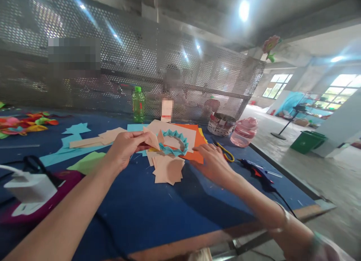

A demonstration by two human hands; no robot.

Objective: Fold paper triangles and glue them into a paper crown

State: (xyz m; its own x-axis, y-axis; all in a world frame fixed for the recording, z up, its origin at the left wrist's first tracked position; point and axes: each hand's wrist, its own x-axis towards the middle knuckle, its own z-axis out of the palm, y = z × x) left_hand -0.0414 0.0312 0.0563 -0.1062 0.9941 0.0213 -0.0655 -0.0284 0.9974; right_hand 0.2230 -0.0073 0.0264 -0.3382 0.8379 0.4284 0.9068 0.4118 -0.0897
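Note:
My left hand [128,147] pinches a folded peach paper piece [151,137] between thumb and fingers, at the left side of a paper ring [181,152]. Pointed, light blue folds make up most of this ring, and a peach fold stands at its upper left. It lies over peach and orange sheets [199,156]. To its right, my right hand [213,164] is low over the table beside the orange paper, fingers extended and nothing visible in them. A pile of peach paper squares [168,171] sits in front of the ring.
Yellow-handled scissors [229,154] and a blue glue gun [258,171] with a cord lie at right. Behind are a pink jar [244,133], a woven basket [221,125] and a green bottle [138,106]. A white charger [31,188] stands left. Perforated metal panels [113,61] border the back.

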